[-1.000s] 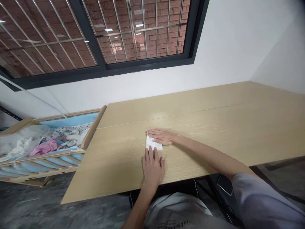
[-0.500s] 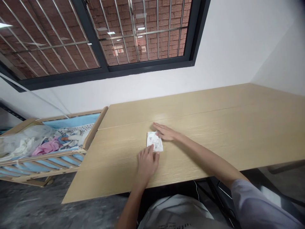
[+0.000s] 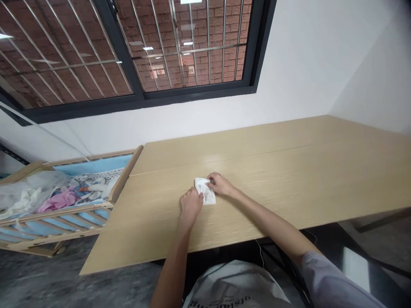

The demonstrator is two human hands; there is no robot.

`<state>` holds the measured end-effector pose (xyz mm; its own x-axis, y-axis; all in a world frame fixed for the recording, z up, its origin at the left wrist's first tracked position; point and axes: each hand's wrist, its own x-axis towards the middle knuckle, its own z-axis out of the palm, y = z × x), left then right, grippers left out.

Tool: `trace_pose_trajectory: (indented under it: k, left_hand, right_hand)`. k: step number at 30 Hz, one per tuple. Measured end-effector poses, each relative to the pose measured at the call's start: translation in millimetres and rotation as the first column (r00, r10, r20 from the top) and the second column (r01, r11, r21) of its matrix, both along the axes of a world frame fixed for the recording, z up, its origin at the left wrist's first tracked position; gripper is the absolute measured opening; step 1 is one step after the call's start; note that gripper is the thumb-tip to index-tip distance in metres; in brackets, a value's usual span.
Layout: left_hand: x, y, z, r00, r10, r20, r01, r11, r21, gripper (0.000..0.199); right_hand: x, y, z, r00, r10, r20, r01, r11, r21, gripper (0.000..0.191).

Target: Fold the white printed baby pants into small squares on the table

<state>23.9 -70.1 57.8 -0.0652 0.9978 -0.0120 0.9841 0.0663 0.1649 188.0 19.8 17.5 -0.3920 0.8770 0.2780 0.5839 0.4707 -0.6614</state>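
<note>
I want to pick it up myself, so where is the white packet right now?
In the head view, the white packet lies on the wooden table, between the left hand and the right hand, which both touch it.

White packet [image 3: 209, 196], grey print perhaps, on a pale oak-grain tabletop [image 3: 272, 179]
</note>
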Motion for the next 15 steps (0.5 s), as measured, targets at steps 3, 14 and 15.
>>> trace_pose_trajectory:
  k: [3, 14, 15]
  left_hand:
    - [-14, -17, 12.0, 0.998, -0.041, 0.048, 0.040, 0.999, 0.018, 0.027]
    - [-149, -191, 76.0, 0.964, -0.057, 0.259, 0.066, 0.997, -0.025, 0.031]
    - [-163, -206, 69.0, 0.966, -0.026, 0.257, 0.046, 0.996, -0.073, 0.030]
  right_hand:
    - [-7, -24, 9.4, 0.996, -0.034, -0.081, 0.032, 0.999, -0.026, 0.018]
    - [-90, -188, 36.8, 0.765, 0.301, -0.570, -0.580, 0.708, -0.404, 0.029]
    - [-100, -201, 34.6, 0.759, 0.324, -0.564, -0.602, 0.680, -0.420, 0.030]
